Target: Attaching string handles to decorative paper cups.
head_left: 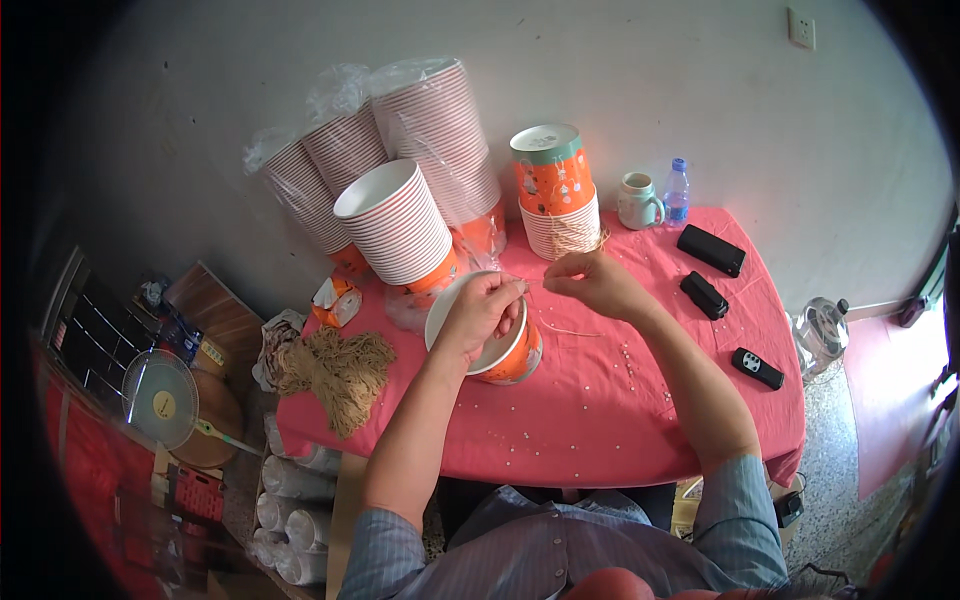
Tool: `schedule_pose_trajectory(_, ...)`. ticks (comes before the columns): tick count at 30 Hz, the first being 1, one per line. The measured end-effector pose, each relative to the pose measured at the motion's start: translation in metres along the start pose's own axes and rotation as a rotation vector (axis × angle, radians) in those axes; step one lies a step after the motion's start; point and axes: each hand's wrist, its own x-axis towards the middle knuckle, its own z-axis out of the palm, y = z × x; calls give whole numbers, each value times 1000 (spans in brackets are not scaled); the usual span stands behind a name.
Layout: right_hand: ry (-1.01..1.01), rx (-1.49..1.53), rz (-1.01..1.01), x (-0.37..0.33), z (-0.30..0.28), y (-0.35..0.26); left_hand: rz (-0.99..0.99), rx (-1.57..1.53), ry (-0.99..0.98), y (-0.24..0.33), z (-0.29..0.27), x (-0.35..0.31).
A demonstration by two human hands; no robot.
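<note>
Reaching over the mouth of an orange paper bucket, the left hand holds a tight pinch; the right hand pinches likewise, just past the bucket's right side. A pale strand lies near the bucket; whether either hand grips it, I cannot tell.

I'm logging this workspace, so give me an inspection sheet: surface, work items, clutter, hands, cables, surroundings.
Surface: pink tablecloth, small pale specks scattered.
Work items: orange paper bucket beneath left hand; thin strand on the cloth; tan strand bundle; stacked buckets behind.
Clutter: mug, bottle, remote, long black case, smaller black case.
Hands: left over the bucket's rim, right hand close beside it; both pinched, hold on strand unclear.
Cables: nothing seen for certain.
Surroundings: pale wall with socket; white wrapped bundles lower left.
</note>
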Motion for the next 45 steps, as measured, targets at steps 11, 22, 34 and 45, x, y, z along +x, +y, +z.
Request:
schedule_pose_trajectory(11,261,55,58,2,-7,2,-52,140,-54,1,-1,0)
schedule_pose_trajectory(22,-64,-545,-310,-27,5,-53,-16,112,18,11,11,-10)
schedule_pose_trajectory(34,27,-199,-382,-18,15,-47,37,40,53,7,11,-25)
schedule_pose_trajectory(45,114,-6,-313,-11,30,-31,8,-23,-18,6,10,-31)
